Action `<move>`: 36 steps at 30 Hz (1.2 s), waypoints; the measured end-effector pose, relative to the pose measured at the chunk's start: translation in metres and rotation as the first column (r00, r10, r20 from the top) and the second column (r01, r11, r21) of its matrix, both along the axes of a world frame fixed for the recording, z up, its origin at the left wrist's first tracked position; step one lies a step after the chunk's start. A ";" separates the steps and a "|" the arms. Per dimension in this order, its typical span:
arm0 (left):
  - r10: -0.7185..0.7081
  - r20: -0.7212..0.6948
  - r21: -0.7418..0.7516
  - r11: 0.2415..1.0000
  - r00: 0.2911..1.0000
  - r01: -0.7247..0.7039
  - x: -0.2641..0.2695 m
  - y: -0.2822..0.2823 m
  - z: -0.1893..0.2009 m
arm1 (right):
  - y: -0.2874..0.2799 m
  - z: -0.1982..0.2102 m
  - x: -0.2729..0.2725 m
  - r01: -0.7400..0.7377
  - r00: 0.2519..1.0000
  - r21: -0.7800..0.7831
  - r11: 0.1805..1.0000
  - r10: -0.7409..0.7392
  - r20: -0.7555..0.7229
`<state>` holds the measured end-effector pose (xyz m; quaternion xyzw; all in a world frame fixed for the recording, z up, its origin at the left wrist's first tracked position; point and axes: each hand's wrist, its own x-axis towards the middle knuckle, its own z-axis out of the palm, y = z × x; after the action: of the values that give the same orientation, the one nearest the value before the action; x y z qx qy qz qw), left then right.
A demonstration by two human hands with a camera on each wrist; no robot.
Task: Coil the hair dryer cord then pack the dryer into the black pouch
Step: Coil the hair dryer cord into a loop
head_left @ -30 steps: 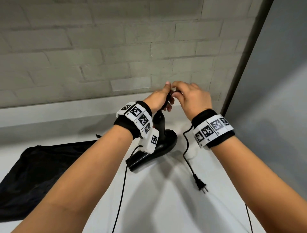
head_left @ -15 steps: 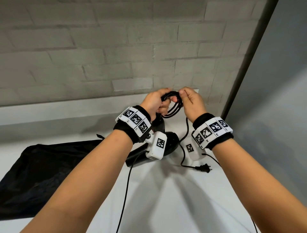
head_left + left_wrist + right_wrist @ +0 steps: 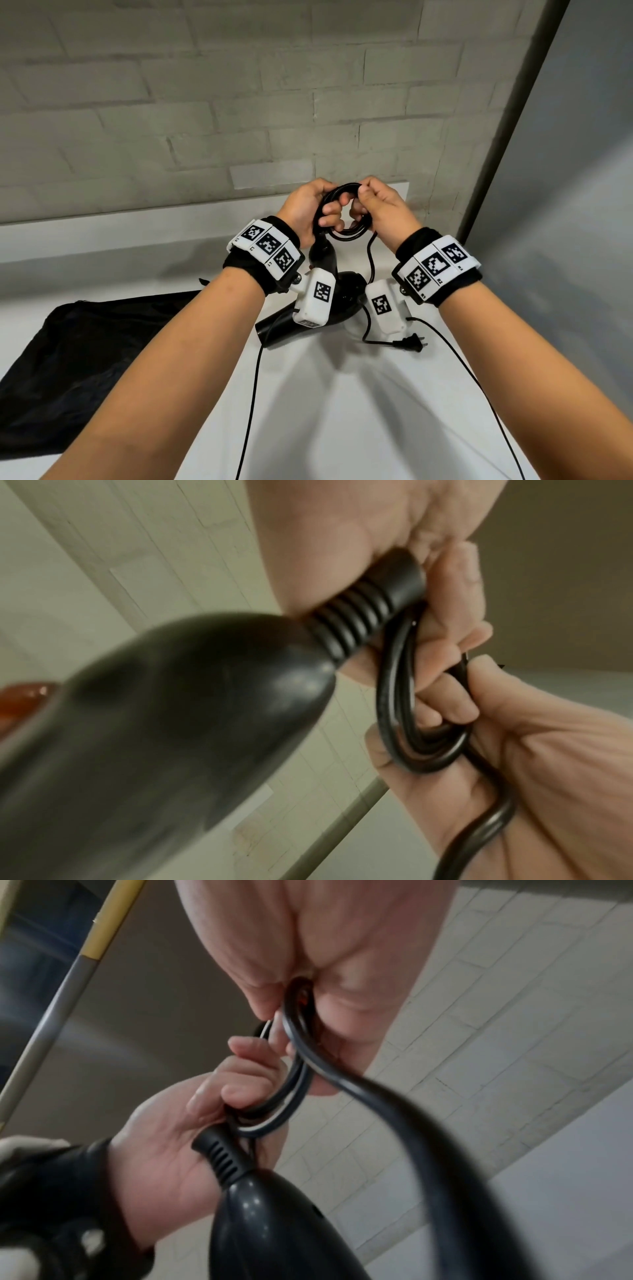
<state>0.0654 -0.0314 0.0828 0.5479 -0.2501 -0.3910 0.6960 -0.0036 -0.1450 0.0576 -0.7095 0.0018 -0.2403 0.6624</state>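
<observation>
The black hair dryer (image 3: 318, 281) stands on the white table with its handle up and its nozzle toward me. My left hand (image 3: 308, 209) grips the ribbed cord collar (image 3: 369, 599) at the handle's end, along with the cord coil (image 3: 346, 236). My right hand (image 3: 380, 209) pinches the coil's other side, fingers curled round several loops (image 3: 294, 1074). A loose length of cord (image 3: 370, 263) hangs from the right hand down to the plug (image 3: 409, 343) lying on the table. The black pouch (image 3: 85, 359) lies flat at the left.
A pale brick wall (image 3: 205, 120) rises just behind the table, and a grey panel (image 3: 565, 205) closes the right side. Thin black cables (image 3: 251, 394) run from my wrist cameras toward me across the white table (image 3: 325, 411).
The coil has gained a loop and the hands have come slightly apart around it. The plug has slid across the table closer to the dryer as cord was taken up.
</observation>
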 end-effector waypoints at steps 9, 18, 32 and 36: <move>0.173 0.218 0.039 0.982 0.960 -0.186 -0.011 -0.003 0.000 | 0.008 0.000 0.001 0.183 0.982 -0.144 0.973 -0.174 0.070; 0.247 0.232 0.044 0.964 0.941 -0.264 -0.009 -0.007 -0.001 | -0.006 -0.010 -0.015 0.255 0.963 -0.207 0.945 -0.268 -0.036; 0.378 0.217 -0.017 0.923 0.900 -0.384 -0.010 -0.010 -0.005 | -0.036 -0.107 -0.088 -0.302 0.578 -0.547 0.781 -0.306 -0.757; 0.384 0.212 -0.026 0.921 0.898 -0.388 -0.012 -0.009 -0.005 | -0.031 -0.127 -0.085 -0.365 0.580 -0.694 0.621 -0.431 -0.691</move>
<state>0.0532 -0.0406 0.0777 0.6312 -0.2063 -0.1864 0.7241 -0.0887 -0.1762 -0.0694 -0.9481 0.2150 0.1237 0.1990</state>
